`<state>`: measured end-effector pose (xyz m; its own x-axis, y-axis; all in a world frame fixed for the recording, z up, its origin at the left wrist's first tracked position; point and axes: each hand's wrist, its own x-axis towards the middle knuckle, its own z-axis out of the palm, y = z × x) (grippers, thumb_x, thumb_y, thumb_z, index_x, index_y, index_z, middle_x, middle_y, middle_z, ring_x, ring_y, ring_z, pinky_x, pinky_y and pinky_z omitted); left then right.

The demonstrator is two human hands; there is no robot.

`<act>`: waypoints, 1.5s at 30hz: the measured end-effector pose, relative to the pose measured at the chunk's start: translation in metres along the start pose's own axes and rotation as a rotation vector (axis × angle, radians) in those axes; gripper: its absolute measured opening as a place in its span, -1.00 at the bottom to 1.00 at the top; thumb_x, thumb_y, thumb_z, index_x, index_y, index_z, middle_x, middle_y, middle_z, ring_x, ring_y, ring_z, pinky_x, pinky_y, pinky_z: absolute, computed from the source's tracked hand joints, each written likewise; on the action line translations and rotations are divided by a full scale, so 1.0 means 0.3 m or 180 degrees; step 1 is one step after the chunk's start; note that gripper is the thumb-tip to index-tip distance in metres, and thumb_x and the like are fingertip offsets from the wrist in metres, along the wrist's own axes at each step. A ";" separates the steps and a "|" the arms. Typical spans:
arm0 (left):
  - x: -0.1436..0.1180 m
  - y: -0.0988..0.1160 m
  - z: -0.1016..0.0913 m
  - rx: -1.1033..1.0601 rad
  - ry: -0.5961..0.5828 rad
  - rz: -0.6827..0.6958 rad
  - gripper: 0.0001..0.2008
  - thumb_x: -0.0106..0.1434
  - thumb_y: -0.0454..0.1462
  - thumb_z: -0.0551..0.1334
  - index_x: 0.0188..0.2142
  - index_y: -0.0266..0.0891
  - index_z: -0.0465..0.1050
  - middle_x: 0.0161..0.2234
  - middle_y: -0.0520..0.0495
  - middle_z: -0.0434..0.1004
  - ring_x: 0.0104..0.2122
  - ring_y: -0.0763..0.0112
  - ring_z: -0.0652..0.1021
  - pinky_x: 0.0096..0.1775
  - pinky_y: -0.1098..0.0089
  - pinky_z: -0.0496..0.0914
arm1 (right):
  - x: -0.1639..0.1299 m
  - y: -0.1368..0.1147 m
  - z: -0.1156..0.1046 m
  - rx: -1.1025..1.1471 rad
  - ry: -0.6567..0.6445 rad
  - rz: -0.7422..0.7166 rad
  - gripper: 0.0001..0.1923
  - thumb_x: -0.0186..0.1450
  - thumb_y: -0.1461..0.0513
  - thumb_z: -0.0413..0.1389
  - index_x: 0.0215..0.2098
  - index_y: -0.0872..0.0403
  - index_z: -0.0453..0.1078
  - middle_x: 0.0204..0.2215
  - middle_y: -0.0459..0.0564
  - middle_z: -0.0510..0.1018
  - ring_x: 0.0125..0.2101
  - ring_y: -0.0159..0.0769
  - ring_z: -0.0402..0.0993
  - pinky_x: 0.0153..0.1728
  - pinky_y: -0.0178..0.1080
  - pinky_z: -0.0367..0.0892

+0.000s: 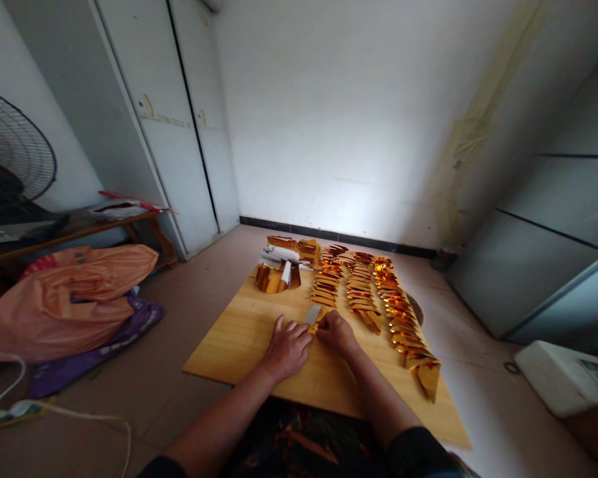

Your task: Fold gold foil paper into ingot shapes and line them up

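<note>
A small piece of gold foil paper [313, 315] with a pale grey face lies on the wooden board [244, 332], between my two hands. My left hand [286, 348] is bent over its left edge, fingertips pressed to the paper. From the other side, my right hand [337, 332] pinches its lower right edge, with the fingers partly hidden. Just beyond stand rows of folded gold foil pieces: a left row [325, 285], a middle row [361, 289] and a longer right row [398, 312] that runs down the board's right side.
Curled gold foil sheets [269, 279] and white paper rolls [281, 254] lie at the board's far left. An orange bag [70, 292] and a cable [80, 409] are on the floor to the left, near a fan [20, 146]. A white box [563, 378] stands at right.
</note>
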<state>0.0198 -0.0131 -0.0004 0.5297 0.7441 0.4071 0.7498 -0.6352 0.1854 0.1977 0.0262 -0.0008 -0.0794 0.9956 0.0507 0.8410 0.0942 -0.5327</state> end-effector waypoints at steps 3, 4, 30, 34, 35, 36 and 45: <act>0.003 0.006 -0.004 -0.0013 -0.0021 -0.0035 -0.73 0.16 -0.39 0.14 -0.17 -0.05 0.45 -0.10 -0.02 0.51 -0.09 0.25 0.42 0.16 -0.09 -0.05 | -0.003 0.001 -0.002 0.0006 0.0018 -0.0070 -0.89 0.11 0.38 0.09 -0.45 0.09 0.44 -0.36 -0.06 0.49 -0.37 -0.40 0.40 -0.36 -0.43 0.22; 0.005 0.009 -0.005 -0.0019 -0.0022 -0.0047 -0.74 0.17 -0.39 0.14 -0.19 -0.06 0.45 -0.11 -0.01 0.51 -0.10 0.26 0.43 0.16 -0.09 -0.04 | -0.005 0.002 -0.002 -0.0001 0.0043 -0.0120 -0.85 0.13 0.40 0.07 -0.43 0.09 0.44 -0.34 -0.05 0.49 -0.36 -0.41 0.41 -0.34 -0.43 0.23; 0.041 -0.067 0.011 0.0014 0.0131 -0.0382 -0.77 0.23 -0.42 0.10 -0.41 -0.09 0.46 -0.26 0.05 0.57 -0.14 0.31 0.43 0.10 0.02 0.05 | -0.084 0.045 -0.038 -0.0344 -0.0052 -0.1483 -0.88 0.25 0.24 0.12 -0.29 0.00 0.51 -0.23 -0.03 0.52 -0.24 -0.31 0.34 -0.18 -0.31 0.18; 0.038 -0.059 0.015 0.0019 0.0093 -0.0289 -0.79 0.22 -0.42 0.10 -0.40 -0.11 0.44 -0.25 0.04 0.58 -0.15 0.33 0.45 0.12 0.04 0.06 | -0.081 0.066 -0.046 -0.0432 -0.0077 -0.1452 -0.85 0.29 0.19 0.09 -0.25 -0.04 0.52 -0.21 -0.04 0.52 -0.22 -0.29 0.31 -0.15 -0.27 0.14; 0.036 -0.054 0.014 0.0014 0.0116 -0.0303 -0.80 0.22 -0.41 0.10 -0.39 -0.12 0.44 -0.24 0.02 0.58 -0.16 0.32 0.46 0.13 0.03 0.05 | -0.079 0.066 -0.044 -0.0439 -0.0075 -0.1450 -0.84 0.30 0.19 0.08 -0.26 -0.04 0.52 -0.21 -0.04 0.52 -0.21 -0.28 0.31 -0.14 -0.26 0.13; 0.034 -0.047 0.013 0.0005 0.0153 -0.0334 -0.82 0.22 -0.40 0.10 -0.37 -0.12 0.44 -0.21 0.01 0.58 -0.16 0.31 0.47 0.13 0.01 0.04 | -0.078 0.065 -0.042 -0.0457 -0.0079 -0.1452 -0.83 0.31 0.19 0.07 -0.26 -0.04 0.52 -0.22 -0.04 0.52 -0.21 -0.28 0.30 -0.14 -0.26 0.12; 0.030 -0.036 0.007 -0.0109 0.0171 -0.0436 -0.92 0.19 -0.28 0.21 -0.33 -0.16 0.48 -0.15 -0.07 0.58 -0.16 0.24 0.50 0.15 -0.06 0.02 | -0.074 0.061 -0.054 -0.0542 -0.0144 -0.1625 -0.86 0.29 0.16 0.10 -0.27 -0.02 0.50 -0.22 -0.03 0.51 -0.20 -0.29 0.32 -0.14 -0.27 0.14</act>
<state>0.0173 0.0010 -0.0006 0.4006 0.8127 0.4231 0.7992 -0.5358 0.2725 0.2235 0.0059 0.0021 -0.5208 0.8225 0.2288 0.7639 0.5686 -0.3052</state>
